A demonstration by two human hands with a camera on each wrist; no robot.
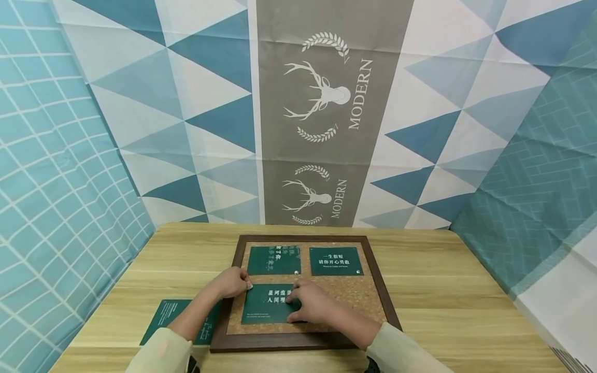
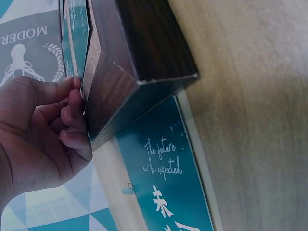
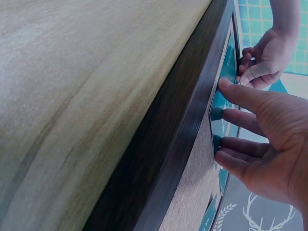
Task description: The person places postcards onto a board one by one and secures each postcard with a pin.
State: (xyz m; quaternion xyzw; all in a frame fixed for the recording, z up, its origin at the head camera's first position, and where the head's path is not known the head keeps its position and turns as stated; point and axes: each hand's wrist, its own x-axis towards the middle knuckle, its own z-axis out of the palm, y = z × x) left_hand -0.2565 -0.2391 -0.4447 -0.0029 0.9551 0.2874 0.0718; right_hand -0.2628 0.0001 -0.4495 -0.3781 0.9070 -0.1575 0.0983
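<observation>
A green card (image 1: 261,305) with white Chinese lettering lies on a wood-framed cork board (image 1: 280,342), at its lower left. My right hand (image 1: 310,303) presses the card's right part with spread fingertips. At the card's upper left corner, my left hand (image 1: 230,282) pinches a small pale thumbtack (image 1: 250,286) between thumb and forefinger; the fingers mostly hide it in the left wrist view. Above, two more green cards, the left one (image 1: 261,260) and the right one (image 1: 333,255), are on the cork, each with a shiny tack at its lower right corner.
On the table (image 1: 443,300), left of the board and partly behind my left forearm, lie more green cards (image 1: 160,318). A loose thumbtack (image 2: 128,189) shows beside one card (image 2: 159,163) in the left wrist view. Patterned sheets (image 1: 214,103) stand behind and at the sides.
</observation>
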